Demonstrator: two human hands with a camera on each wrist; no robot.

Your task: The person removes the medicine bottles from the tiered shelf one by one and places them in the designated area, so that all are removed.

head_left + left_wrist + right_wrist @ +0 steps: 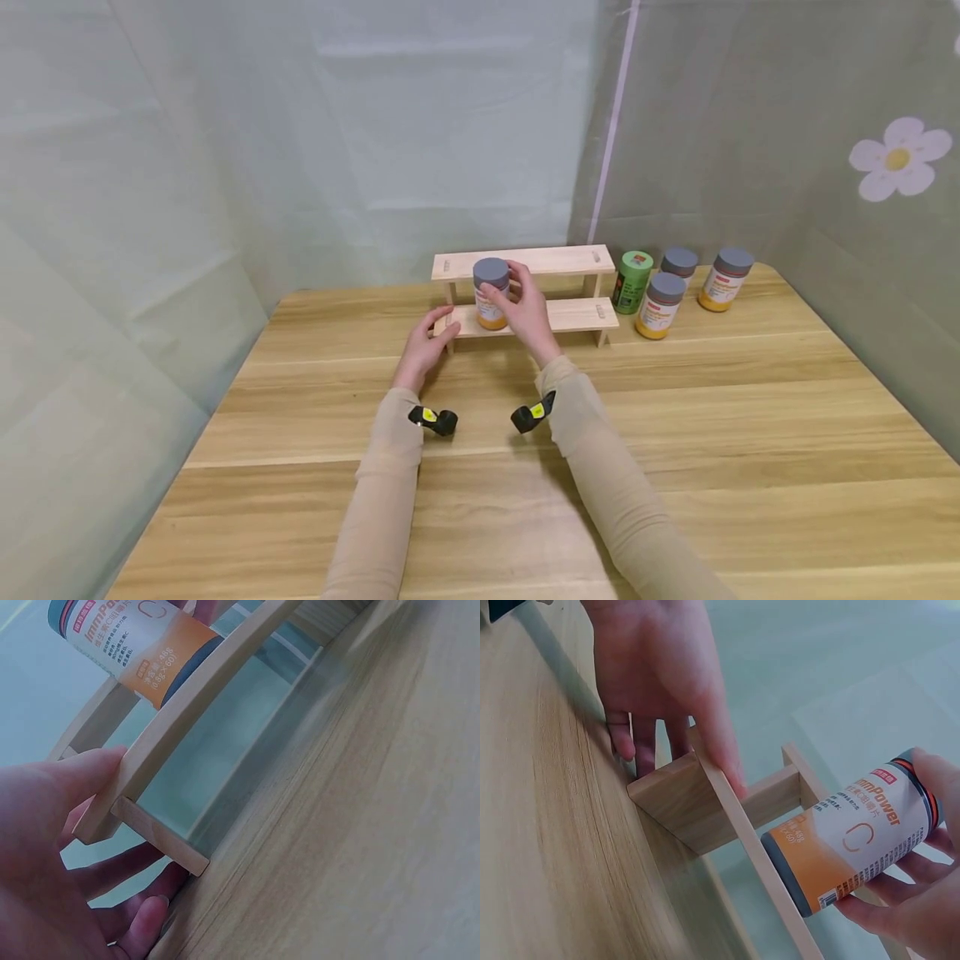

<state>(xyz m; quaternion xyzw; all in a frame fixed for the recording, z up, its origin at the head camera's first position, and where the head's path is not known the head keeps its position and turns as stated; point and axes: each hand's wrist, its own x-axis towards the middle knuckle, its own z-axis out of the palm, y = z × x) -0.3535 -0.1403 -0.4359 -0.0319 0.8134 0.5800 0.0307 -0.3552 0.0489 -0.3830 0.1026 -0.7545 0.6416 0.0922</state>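
A two-step wooden rack (570, 315) stands on the table near the back curtain. My right hand (531, 321) grips a supplement bottle (491, 271) with a grey lid, a white label and an orange lower band. In the right wrist view the bottle (862, 832) has its dark base at the rack's lower board, thumb near the lid and fingers around the far side. My left hand (420, 354) holds the left end of that lower board. The left wrist view puts its thumb on the board (202, 686), other fingers beyond the rack's leg (161, 836).
Right of the rack stand a green canister (633, 282) and three similar bottles: a front one (660, 307), one behind it (679, 262) and one farther right (726, 279). Curtains (450, 125) enclose the wooden table (300, 500) at the back and sides.
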